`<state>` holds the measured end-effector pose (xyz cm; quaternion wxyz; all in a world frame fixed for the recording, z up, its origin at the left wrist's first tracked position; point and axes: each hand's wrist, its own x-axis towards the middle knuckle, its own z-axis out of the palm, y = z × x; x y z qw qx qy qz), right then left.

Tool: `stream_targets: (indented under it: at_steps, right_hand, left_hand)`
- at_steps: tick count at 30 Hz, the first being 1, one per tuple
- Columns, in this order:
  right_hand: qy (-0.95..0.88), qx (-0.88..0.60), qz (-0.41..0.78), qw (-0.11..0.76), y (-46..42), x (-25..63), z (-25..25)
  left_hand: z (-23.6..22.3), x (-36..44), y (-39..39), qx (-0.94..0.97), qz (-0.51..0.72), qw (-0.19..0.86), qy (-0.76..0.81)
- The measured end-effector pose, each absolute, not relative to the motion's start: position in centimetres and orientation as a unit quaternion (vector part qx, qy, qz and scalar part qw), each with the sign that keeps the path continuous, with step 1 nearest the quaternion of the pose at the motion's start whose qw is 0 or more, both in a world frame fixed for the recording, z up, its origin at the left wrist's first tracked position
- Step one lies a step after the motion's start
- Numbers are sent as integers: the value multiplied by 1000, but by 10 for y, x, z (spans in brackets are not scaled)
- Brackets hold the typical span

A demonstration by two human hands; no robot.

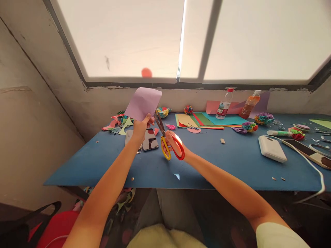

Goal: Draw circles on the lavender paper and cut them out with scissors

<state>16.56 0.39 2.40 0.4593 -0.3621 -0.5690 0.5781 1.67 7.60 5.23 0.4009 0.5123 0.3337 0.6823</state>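
Observation:
My left hand (141,128) pinches the lower edge of a folded lilac paper sheet (143,102) and holds it up above the blue table (108,162). My right hand (173,143) has its fingers through the red and yellow handles of a pair of scissors (169,141). The scissor blades point up and left, with their tips just beside the paper's lower right edge. Under my left hand two phones (146,138) lie flat on the table.
Coloured paper sheets (204,120), paper flowers (263,118) and scraps (116,123) line the back of the table. Two bottles (224,104) stand by the wall. A white power bank (272,148) with a cable and a glue stick (279,133) lie at the right. Paper offcuts lie on the floor (124,201).

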Motion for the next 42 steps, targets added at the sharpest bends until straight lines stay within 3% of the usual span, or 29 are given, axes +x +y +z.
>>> stream_targets:
  at_steps: [7, 14, 32, 42]
  right_hand:
    - [-552, -344, 598, 469, 7, 166, 21]
    - [-556, -309, 554, 537, 10, 168, 23]
    - [-538, -371, 535, 535, 23, 168, 11]
    - [-444, -461, 658, 396, 28, 179, 12]
  left_hand:
    - [51, 21, 73, 517, 668, 413, 339]
    - [50, 35, 54, 568, 629, 404, 345]
    - [37, 47, 55, 564, 572, 464, 374]
    - [27, 53, 58, 583, 512, 479, 411]
